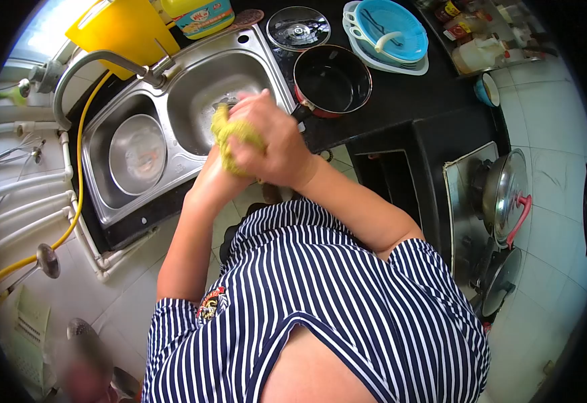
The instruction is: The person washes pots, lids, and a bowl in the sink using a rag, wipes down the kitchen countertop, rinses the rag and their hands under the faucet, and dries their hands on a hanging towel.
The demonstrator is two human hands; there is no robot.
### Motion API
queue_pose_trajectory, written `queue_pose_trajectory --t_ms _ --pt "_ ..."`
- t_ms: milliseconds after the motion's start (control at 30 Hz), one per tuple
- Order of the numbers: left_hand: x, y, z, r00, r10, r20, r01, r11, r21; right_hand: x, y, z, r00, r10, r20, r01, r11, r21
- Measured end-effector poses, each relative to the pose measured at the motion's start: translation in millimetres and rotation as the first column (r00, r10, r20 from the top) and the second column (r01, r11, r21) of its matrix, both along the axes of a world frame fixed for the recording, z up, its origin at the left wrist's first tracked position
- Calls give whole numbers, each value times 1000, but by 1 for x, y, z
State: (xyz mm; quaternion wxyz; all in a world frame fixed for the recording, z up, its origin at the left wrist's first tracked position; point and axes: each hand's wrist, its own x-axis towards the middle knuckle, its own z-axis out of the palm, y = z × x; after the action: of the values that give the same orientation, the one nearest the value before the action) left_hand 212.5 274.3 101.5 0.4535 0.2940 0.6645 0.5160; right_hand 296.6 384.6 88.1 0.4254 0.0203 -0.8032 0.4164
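Right hand (272, 140) curled around yellow cloth (225, 131); left hand (227, 165) mostly hidden.

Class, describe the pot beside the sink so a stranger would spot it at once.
From the double sink, move right onto the black counter. The pot stands near a round glass lid and a blue basket; unlike them, it is red outside and dark inside.

No wording can be read with certainty. Lettering is carried on the blue-and-orange label (207, 16) of the yellow jug (184, 8) behind the sink (250, 48), but it is too small to be made out. Small printed labels on the shelf bottles (459, 30) and the embroidered badge (212, 304) on the striped shirt (307, 269) are likewise left illegible.
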Motion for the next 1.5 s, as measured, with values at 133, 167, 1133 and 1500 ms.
queue_pose_trajectory --t_ms 133,167,1133,1500 --pt "-2 -38 9 831 71 551 -251 933 257 14 22 3 984 -40 175 5 981 196" --pt "-2 -41 7 801 71 594 -294 912 287 16 19 0 983 -40 179 3 980 199" --pt "33 95 -42 981 -189 -53 129 823 -553 -12 207 -144 511 -291 809 -75 922 379" --pt "53 98 -55 989 -42 -140 -46 822 -568 8 220 -96 117 39 992 -674 737 51"
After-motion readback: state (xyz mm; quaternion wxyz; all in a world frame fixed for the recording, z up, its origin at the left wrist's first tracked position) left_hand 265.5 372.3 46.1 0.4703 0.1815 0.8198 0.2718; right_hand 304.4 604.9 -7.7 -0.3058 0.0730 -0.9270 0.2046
